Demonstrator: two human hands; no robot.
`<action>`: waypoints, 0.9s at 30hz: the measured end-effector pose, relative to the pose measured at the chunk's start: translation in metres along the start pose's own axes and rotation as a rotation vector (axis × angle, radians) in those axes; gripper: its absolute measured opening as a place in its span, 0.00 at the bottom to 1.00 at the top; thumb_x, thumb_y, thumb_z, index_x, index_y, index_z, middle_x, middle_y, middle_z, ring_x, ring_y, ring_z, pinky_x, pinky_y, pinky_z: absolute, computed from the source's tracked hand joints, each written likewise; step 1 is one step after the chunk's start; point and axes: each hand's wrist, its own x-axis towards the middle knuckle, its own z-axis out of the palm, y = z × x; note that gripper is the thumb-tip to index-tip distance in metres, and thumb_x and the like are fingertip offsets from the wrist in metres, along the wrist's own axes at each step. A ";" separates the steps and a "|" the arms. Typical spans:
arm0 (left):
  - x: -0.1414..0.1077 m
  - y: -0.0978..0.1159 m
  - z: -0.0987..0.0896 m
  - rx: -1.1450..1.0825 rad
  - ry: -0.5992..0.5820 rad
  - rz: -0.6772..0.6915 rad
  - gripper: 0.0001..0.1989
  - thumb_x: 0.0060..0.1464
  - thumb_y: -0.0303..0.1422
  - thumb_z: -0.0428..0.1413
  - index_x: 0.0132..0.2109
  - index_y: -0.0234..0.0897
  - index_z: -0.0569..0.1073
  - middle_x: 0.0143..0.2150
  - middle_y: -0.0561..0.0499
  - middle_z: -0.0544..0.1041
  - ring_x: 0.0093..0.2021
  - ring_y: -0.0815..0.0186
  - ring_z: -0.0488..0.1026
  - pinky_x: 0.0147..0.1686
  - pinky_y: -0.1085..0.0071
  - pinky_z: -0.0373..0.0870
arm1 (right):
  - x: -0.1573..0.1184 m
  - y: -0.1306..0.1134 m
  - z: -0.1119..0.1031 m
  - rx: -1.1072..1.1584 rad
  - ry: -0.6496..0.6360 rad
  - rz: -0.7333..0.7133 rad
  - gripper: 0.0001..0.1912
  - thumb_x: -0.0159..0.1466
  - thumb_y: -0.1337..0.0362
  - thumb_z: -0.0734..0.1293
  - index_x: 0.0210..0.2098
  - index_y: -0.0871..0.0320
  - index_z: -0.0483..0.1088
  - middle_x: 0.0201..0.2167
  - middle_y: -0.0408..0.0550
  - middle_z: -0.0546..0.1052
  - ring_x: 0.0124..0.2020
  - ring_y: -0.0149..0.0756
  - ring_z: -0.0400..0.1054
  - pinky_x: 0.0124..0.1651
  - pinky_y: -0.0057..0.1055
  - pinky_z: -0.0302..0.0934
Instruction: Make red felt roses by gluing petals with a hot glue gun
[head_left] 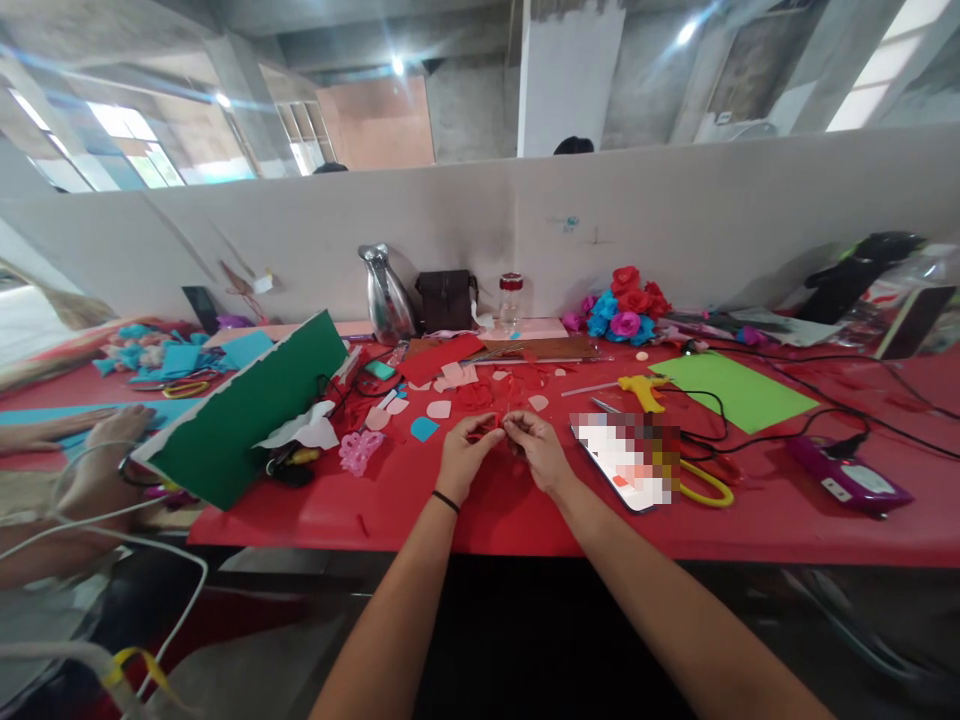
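Note:
Over the red-covered table, both hands meet in the middle of the head view. My left hand is closed with a small piece of red paper at its fingertips. Close beside it, my right hand is pinched near the same piece; its fingers hide what they grip. Behind the hands lie red paper scraps and pale pink petal-shaped pieces. To the left are a blue paper piece and a pink flower-shaped item. A phone lies right of my right hand.
Yellow-handled scissors, a yellow glue gun, green paper and a purple power strip with cords are on the right. A green board stands left, with a co-worker's hands beyond it. A metal jug stands behind.

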 end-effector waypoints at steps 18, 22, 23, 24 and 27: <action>-0.015 -0.002 0.002 -0.292 0.189 -0.043 0.09 0.38 0.35 0.65 0.29 0.36 0.77 0.29 0.53 0.75 0.31 0.69 0.69 0.38 0.72 0.65 | 0.000 -0.004 -0.002 -0.004 0.014 -0.033 0.13 0.50 0.55 0.70 0.28 0.56 0.67 0.22 0.40 0.73 0.19 0.25 0.56 0.24 0.26 0.50; -0.015 -0.002 0.002 -0.158 0.109 -0.015 0.11 0.37 0.31 0.65 0.33 0.36 0.78 0.31 0.51 0.77 0.33 0.68 0.71 0.36 0.72 0.65 | -0.001 -0.004 -0.001 0.002 0.010 -0.019 0.14 0.49 0.54 0.71 0.28 0.56 0.67 0.21 0.39 0.72 0.18 0.25 0.56 0.23 0.26 0.49; -0.015 -0.003 0.002 -0.120 0.118 -0.010 0.10 0.37 0.31 0.65 0.32 0.36 0.78 0.30 0.51 0.77 0.32 0.68 0.70 0.35 0.72 0.65 | -0.001 -0.004 0.000 0.002 0.010 -0.016 0.14 0.49 0.54 0.71 0.28 0.56 0.67 0.21 0.40 0.72 0.18 0.26 0.56 0.23 0.26 0.49; -0.015 -0.003 0.003 -0.103 0.138 -0.009 0.08 0.37 0.31 0.65 0.30 0.36 0.78 0.29 0.52 0.77 0.31 0.68 0.70 0.34 0.72 0.65 | -0.001 -0.004 0.000 0.001 0.011 -0.014 0.14 0.49 0.54 0.71 0.28 0.56 0.67 0.21 0.40 0.73 0.18 0.26 0.56 0.22 0.26 0.49; -0.014 -0.003 0.002 -0.192 0.206 -0.032 0.07 0.36 0.32 0.65 0.26 0.36 0.76 0.26 0.54 0.75 0.29 0.70 0.68 0.32 0.73 0.64 | -0.001 -0.004 -0.001 -0.003 0.020 -0.014 0.14 0.49 0.54 0.71 0.29 0.55 0.67 0.22 0.40 0.73 0.18 0.26 0.56 0.23 0.26 0.49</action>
